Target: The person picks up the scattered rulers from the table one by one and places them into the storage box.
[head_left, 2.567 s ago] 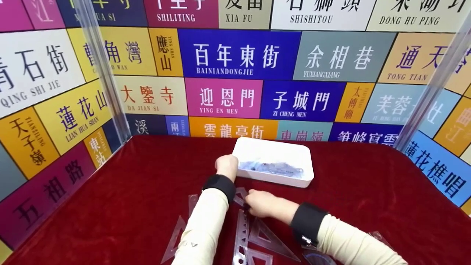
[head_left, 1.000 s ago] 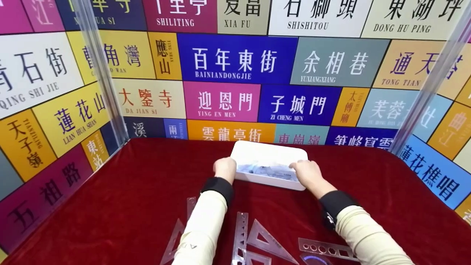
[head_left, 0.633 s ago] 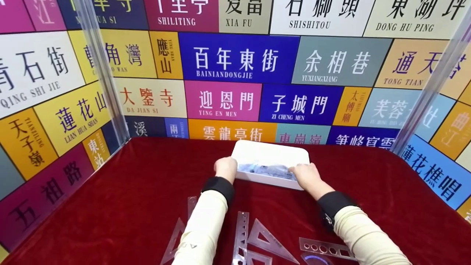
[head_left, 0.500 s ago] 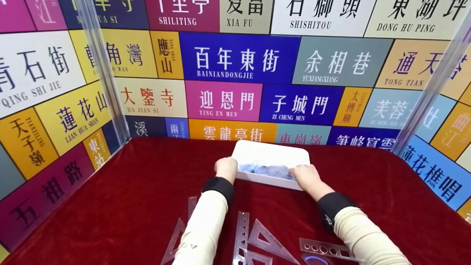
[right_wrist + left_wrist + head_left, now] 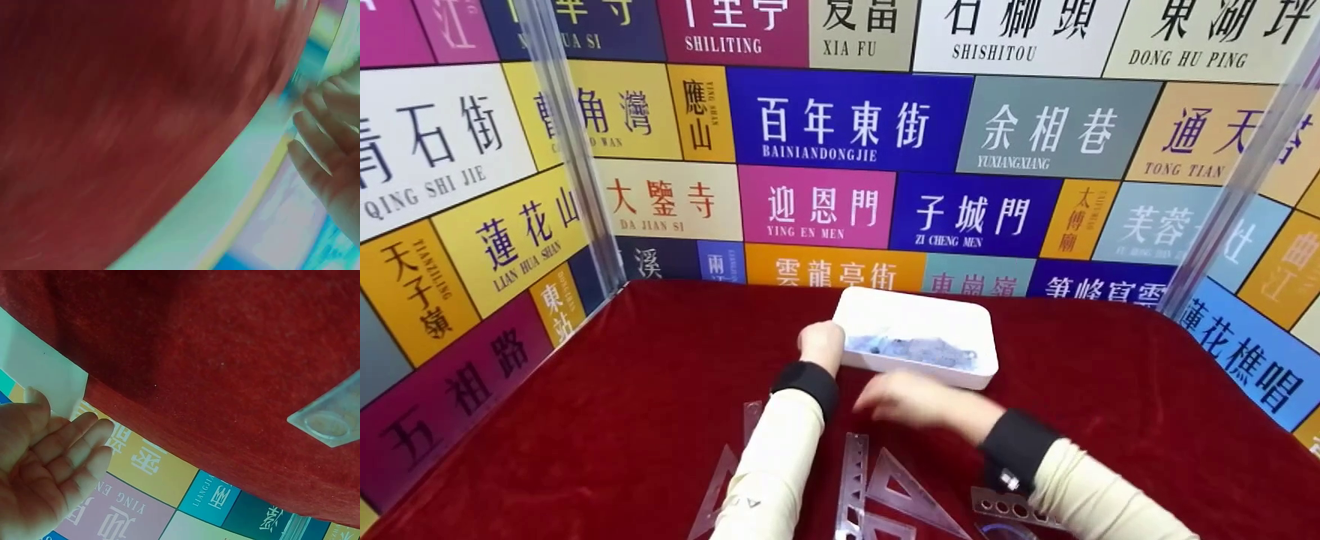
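A shallow white rectangular box (image 5: 915, 311) with rounded corners lies toward the far side; a bluish picture covers the near part of its top. My left hand (image 5: 821, 345) holds its left end, thumb against the white side in the left wrist view. How firmly its half-bent fingers grip is partly hidden. My right hand (image 5: 911, 397), blurred by motion, hovers just in front of the box with loosely bent fingers and nothing visible in it. Nearer to me lie a clear ruler (image 5: 851, 480) and a clear set square (image 5: 901, 487) beside it.
Dark red cloth (image 5: 622, 412) covers the table. A clear template with cut-out shapes (image 5: 1005, 504) and part of a protractor (image 5: 1005, 531) lie under the right forearm. A clear set square (image 5: 711, 491) and a narrow clear strip (image 5: 751, 420) are left. Sign-patterned walls (image 5: 840, 120) stand behind.
The right hand, near a clear piece at first, went to the box's right end, then let go and swung left toward me. That clear piece is out of sight. My left hand stayed.
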A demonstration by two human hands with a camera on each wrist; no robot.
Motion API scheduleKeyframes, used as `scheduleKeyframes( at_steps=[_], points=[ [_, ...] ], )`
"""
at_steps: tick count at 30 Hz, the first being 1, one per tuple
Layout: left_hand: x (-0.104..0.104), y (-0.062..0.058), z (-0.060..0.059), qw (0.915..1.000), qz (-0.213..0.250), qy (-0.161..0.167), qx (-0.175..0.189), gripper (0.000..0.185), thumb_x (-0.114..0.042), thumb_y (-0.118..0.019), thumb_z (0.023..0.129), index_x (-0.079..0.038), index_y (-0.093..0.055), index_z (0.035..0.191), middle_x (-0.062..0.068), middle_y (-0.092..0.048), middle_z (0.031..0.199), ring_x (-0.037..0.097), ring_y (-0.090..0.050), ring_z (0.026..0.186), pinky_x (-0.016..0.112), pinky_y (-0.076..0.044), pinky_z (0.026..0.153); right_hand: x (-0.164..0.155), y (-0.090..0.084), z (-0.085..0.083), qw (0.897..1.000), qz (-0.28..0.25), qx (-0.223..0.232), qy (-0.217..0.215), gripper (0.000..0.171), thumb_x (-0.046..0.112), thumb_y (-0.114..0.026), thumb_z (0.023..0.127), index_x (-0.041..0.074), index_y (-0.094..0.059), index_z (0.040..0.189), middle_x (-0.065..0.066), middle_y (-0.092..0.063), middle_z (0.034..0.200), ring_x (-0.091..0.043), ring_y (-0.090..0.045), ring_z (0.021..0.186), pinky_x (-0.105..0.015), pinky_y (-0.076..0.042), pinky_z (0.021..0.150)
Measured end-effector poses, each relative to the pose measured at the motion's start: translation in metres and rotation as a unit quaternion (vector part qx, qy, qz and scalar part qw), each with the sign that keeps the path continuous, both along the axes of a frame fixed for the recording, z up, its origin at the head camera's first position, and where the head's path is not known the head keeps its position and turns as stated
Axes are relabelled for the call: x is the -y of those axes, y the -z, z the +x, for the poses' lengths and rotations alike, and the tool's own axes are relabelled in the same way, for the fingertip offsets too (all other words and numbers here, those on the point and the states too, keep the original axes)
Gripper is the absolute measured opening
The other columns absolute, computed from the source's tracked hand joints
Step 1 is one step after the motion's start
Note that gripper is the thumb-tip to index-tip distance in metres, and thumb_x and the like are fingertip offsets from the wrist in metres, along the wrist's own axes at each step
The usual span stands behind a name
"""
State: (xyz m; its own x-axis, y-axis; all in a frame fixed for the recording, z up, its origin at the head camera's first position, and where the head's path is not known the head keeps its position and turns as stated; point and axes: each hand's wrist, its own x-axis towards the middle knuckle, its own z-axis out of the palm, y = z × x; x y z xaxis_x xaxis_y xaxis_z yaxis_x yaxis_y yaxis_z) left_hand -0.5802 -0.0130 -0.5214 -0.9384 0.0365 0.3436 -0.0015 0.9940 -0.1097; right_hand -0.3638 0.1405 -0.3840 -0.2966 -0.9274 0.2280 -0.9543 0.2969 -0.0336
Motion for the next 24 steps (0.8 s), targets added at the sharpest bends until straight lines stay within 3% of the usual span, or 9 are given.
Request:
scheduleKeyframes(
  at_steps=[1,4,8,12,15,19,24],
  points=[
    [0.0,0.002,-0.001,1.0,-0.002,0.001,0.002,0.018,-0.012,-0.049,0.076,-0.018,-0.064,0.068,0.001,-0.062,0.073,0.026,-0.053,0.054,0.049,-0.034,0.035,0.008,0.002,0.006,0.999,0.03,0.0,-0.026,0.027,0.008,-0.057,0.073,0.013,-0.06,0.099,-0.001,-0.059,0.097,-0.011,-0.053,0.091,-0.022,-0.041,0.078],
    [0.001,0.005,-0.004,0.9999,0.001,0.003,0.013,0.018,-0.013,-0.048,0.077,-0.019,-0.064,0.072,0.0,-0.062,0.078,0.025,-0.054,0.058,0.05,-0.035,0.036,0.023,0.01,0.019,0.991,0.094,-0.061,-0.066,0.034,0.013,-0.061,0.069,0.018,-0.059,0.103,-0.002,-0.056,0.105,-0.012,-0.052,0.095,-0.023,-0.042,0.078],
    [0.001,0.008,-0.005,0.9994,0.006,0.002,0.033,0.019,-0.013,-0.047,0.078,-0.019,-0.064,0.074,0.0,-0.061,0.08,0.025,-0.055,0.06,0.05,-0.036,0.037,0.027,0.016,0.025,0.985,0.136,-0.093,-0.06,0.038,0.018,-0.064,0.067,0.022,-0.058,0.105,-0.001,-0.054,0.109,-0.015,-0.052,0.093,-0.025,-0.043,0.073],
    [0.001,0.01,-0.007,0.9995,0.006,0.003,0.031,0.019,-0.013,-0.047,0.078,-0.019,-0.064,0.072,0.001,-0.061,0.079,0.026,-0.054,0.059,0.049,-0.036,0.037,0.025,0.015,0.027,0.984,0.143,-0.091,-0.056,0.038,0.022,-0.065,0.066,0.023,-0.059,0.103,-0.001,-0.054,0.106,-0.015,-0.051,0.087,-0.025,-0.042,0.069],
    [0.001,0.002,-0.001,0.9995,0.007,0.006,0.03,0.019,-0.013,-0.047,0.078,-0.019,-0.064,0.073,0.0,-0.061,0.081,0.025,-0.055,0.061,0.049,-0.036,0.037,0.023,0.013,0.027,0.986,0.137,-0.083,-0.048,0.036,0.024,-0.066,0.064,0.022,-0.06,0.099,-0.001,-0.054,0.102,-0.014,-0.051,0.084,-0.024,-0.042,0.068],
    [0.0,-0.019,0.02,0.9988,0.016,0.01,0.045,0.019,-0.012,-0.046,0.079,-0.018,-0.064,0.075,-0.001,-0.062,0.083,0.023,-0.056,0.063,0.049,-0.036,0.037,0.024,0.014,0.025,0.99,0.125,-0.06,-0.031,0.03,0.024,-0.067,0.063,0.02,-0.059,0.092,0.002,-0.055,0.094,-0.011,-0.051,0.081,-0.022,-0.042,0.067],
    [0.0,-0.035,0.039,0.9982,0.018,0.01,0.056,0.022,-0.011,-0.044,0.081,-0.017,-0.065,0.078,0.001,-0.062,0.084,0.025,-0.056,0.064,0.047,-0.037,0.038,0.022,0.017,0.021,0.996,0.075,0.005,-0.039,0.016,0.017,-0.065,0.066,0.016,-0.058,0.081,0.005,-0.055,0.077,-0.005,-0.052,0.072,-0.013,-0.04,0.063]
  ],
)
